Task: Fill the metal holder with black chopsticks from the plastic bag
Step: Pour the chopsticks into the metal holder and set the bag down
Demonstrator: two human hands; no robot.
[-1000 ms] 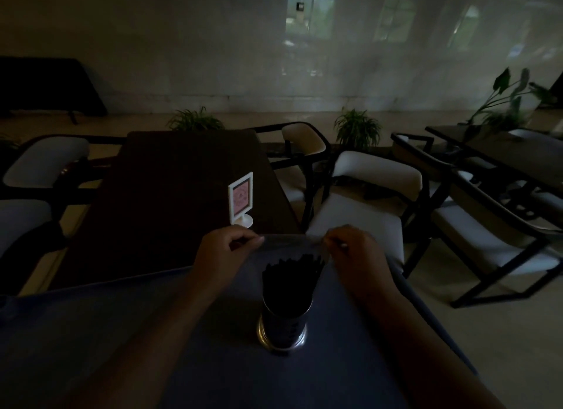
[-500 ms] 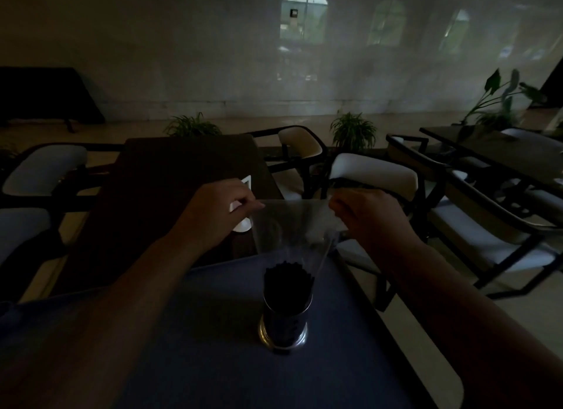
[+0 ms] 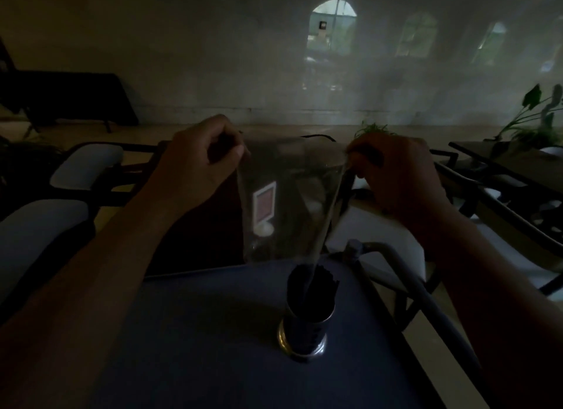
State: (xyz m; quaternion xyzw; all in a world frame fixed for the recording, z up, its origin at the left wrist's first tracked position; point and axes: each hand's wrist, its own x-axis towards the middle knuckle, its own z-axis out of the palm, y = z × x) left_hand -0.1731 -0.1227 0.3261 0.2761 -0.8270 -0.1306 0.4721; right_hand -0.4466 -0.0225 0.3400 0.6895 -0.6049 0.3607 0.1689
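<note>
One plastic bag (image 3: 289,201) pinched at its top corners by left hand (image 3: 198,162) and right hand (image 3: 399,177); beneath them, one metal holder (image 3: 303,332) crammed with black chopsticks (image 3: 310,284), uncountable.

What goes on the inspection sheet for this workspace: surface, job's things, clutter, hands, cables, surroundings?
Surface: dark blue top, grey rail at its right edge.
Job's things: metal holder upright, packed with black chopsticks; clear plastic bag held above it, lower end tapering to the chopsticks, looks empty.
Clutter: nothing seen.
Hands: left hand and right hand each pinch a top corner of the bag.
Cables: nothing seen.
Surroundings: dark table with small sign, chairs, plants, arched windows.
</note>
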